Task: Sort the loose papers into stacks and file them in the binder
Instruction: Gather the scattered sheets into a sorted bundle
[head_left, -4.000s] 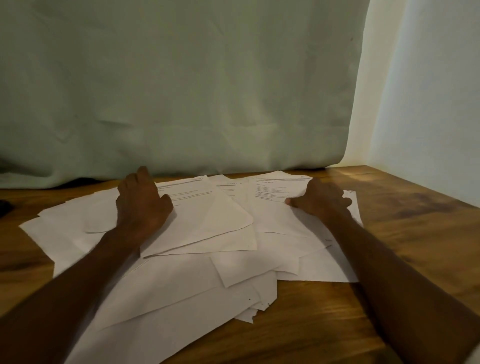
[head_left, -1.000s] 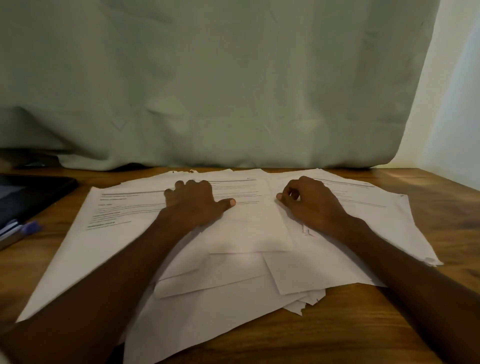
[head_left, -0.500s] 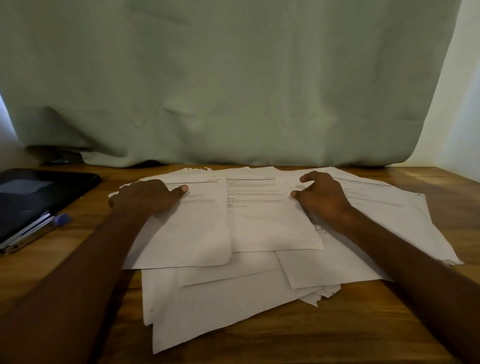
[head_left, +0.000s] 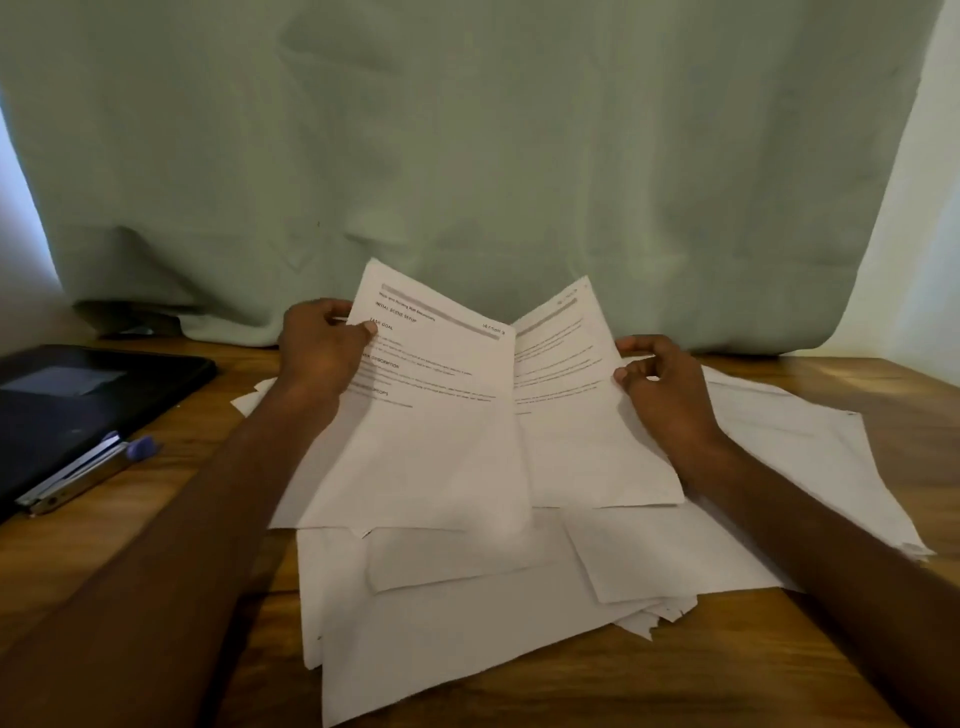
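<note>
A loose pile of white papers (head_left: 467, 613) lies spread on the wooden table (head_left: 649, 680). My left hand (head_left: 319, 351) pinches the left edge of a printed sheet (head_left: 431, 395) and tilts its top up off the pile. My right hand (head_left: 660, 389) pinches the right edge of a second printed sheet (head_left: 566, 395), also raised. The two sheets meet in the middle like an open book. A dark binder (head_left: 78, 410) lies flat at the left.
A pen with a purple cap (head_left: 88, 475) rests against the binder's near edge. A pale green curtain (head_left: 467, 156) hangs right behind the table. More sheets (head_left: 810, 447) fan out to the right, toward bare wood at the table's right side.
Both hands were resting flat on the pile; now each has taken hold of a printed sheet and lifted its top edge up. The view has shifted left, showing more of the binder.
</note>
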